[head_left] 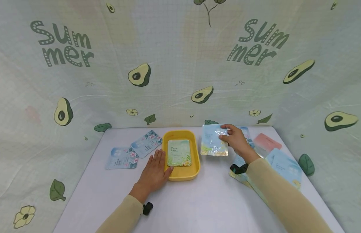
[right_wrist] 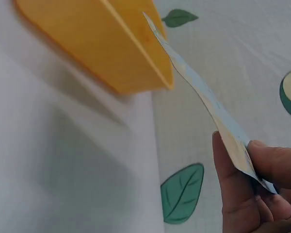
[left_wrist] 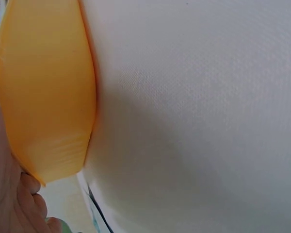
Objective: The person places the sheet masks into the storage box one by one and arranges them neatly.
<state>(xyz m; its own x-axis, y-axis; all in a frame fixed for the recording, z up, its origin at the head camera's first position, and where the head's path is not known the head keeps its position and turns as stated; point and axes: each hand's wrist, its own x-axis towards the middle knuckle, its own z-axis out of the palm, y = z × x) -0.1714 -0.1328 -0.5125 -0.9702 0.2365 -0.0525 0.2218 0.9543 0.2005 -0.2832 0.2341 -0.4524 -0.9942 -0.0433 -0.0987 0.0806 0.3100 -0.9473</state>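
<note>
A light-blue flat foil sachet (head_left: 213, 140) with a yellowish printed lower edge is pinched between the thumb and fingers of my right hand (head_left: 237, 142). It is held up just right of the yellow tray (head_left: 197, 161). From the right wrist view the sachet (right_wrist: 211, 104) appears edge-on, close to the tray (right_wrist: 136, 53). A green floral sachet (head_left: 179, 153) lies flat inside the tray. My left hand (head_left: 154, 171) rests along the tray's left side with fingers extended, its thumb at the near-left rim. In the left wrist view, part of that hand (left_wrist: 9, 194) touches the tray wall (left_wrist: 48, 92).
Two blue flower-printed sachets, one (head_left: 122, 158) nearer and another (head_left: 146, 144) behind, lie left of the tray. Several more sachets, including a pink one (head_left: 267, 142) and a blue one (head_left: 286, 168), lie partly under the right forearm. Printed cloth (head_left: 168, 48) hangs behind the white table (head_left: 197, 207).
</note>
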